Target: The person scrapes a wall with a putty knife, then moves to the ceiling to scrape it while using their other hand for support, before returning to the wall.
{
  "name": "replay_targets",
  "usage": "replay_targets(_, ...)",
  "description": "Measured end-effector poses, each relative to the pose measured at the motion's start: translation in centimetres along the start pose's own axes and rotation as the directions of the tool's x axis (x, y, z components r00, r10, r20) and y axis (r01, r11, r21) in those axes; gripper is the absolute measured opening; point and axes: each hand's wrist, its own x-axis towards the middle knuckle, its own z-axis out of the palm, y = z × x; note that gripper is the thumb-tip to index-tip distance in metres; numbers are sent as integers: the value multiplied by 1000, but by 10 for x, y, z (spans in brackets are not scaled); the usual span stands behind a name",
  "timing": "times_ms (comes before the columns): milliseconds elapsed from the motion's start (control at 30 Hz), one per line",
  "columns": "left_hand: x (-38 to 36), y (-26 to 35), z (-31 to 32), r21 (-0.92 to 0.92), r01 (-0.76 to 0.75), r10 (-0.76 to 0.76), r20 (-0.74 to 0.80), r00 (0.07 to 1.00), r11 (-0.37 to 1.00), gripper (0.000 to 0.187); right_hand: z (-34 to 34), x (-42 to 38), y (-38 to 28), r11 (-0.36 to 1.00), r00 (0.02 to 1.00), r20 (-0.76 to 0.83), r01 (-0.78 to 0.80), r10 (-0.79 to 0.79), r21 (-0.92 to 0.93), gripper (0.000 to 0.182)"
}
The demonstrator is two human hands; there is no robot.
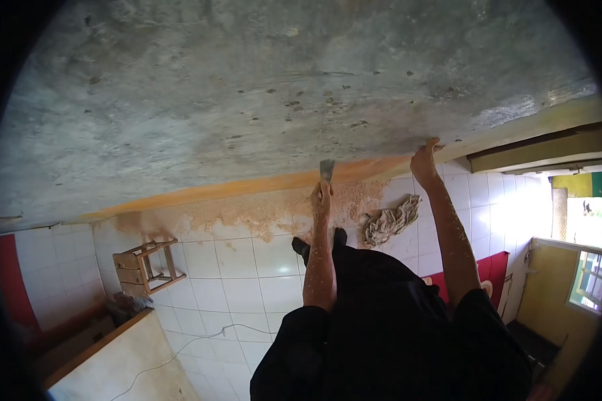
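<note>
My left hand (321, 197) is closed round a flat scraper (326, 168), whose blade touches the lower part of the grey, pitted wall (247, 127) where an orange band begins. Further right, my right hand (425, 162) rests against the wall with its fingers stretched out and no tool showing in it. Light flecks cover both forearms. Orange-brown debris (247, 217) lies on the white tiled floor along the foot of the wall. A crumpled cloth (392, 220) is on the floor between my hands.
A wooden stool (150, 267) lies at the left. A thin cable (180, 344) crosses the floor near a low partition (124, 361). My dark-shod feet (301, 247) are close to the debris. A bright doorway (575, 214) and a window (590, 277) are at the right.
</note>
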Motion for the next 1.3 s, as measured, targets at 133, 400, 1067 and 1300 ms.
replay_targets(133, 3, 28, -1, -26, -23, 23, -12, 1000, 999, 49, -18, -3, 7, 997, 997, 76, 37, -33, -61, 22)
replay_targets(400, -4, 41, -10, -109, 11, -15, -44, 999, 994, 51, -8, 2, 9, 996, 992, 101, 85, -81, -33, 21)
replay_targets(1067, -17, 169, -14, -196, -113, 78, -179, 981, 974, 43, 89, 30, -46, 881, 962, 71, -271, 265, 388, 42)
replay_targets(1300, -30, 172, -16, -176, -41, 9, -180, 984, 984, 45, -83, -3, 33, -404, 506, 319, 64, 801, 912, 101)
